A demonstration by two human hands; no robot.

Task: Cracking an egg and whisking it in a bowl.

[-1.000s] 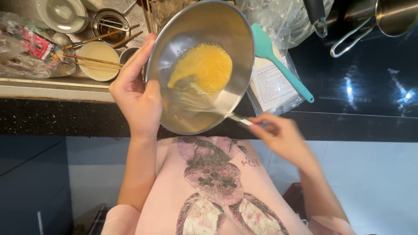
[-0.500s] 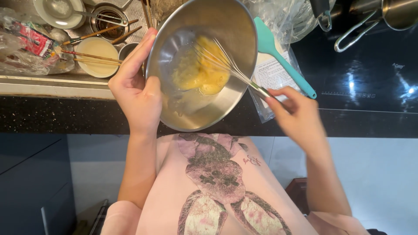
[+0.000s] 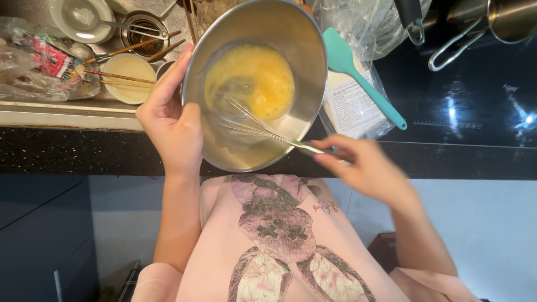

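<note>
head view shows us tilting a steel bowl (image 3: 263,84) toward our chest, above the edge of the dark speckled counter (image 3: 67,151). our left hand (image 3: 170,120) wraps the bowl's rim at nine o'clock, thumb inside, grip closed firmly on it. our right hand (image 3: 366,168) at four o'clock pinches the handle of a wire whisk (image 3: 251,123), grip narrow and closed on it; the hand is blurred. the whisk's wires sit in the lower part of the bowl, just below the yellow beaten egg (image 3: 251,81) pooled toward twelve o'clock.

to beat well, we judge the tilt should keep the egg gathered in one pool so the wires pass through it, with the left hand bracing steady against the strokes.

around us: a teal spatula (image 3: 358,78) lies on a clear plastic bag (image 3: 352,106) at two o'clock, a black glossy stovetop (image 3: 475,100) beyond it with a metal pot (image 3: 509,19). at ten o'clock a sink area holds small bowls (image 3: 128,78) and chopsticks (image 3: 120,51). pale blue floor (image 3: 492,223) shows below.
</note>
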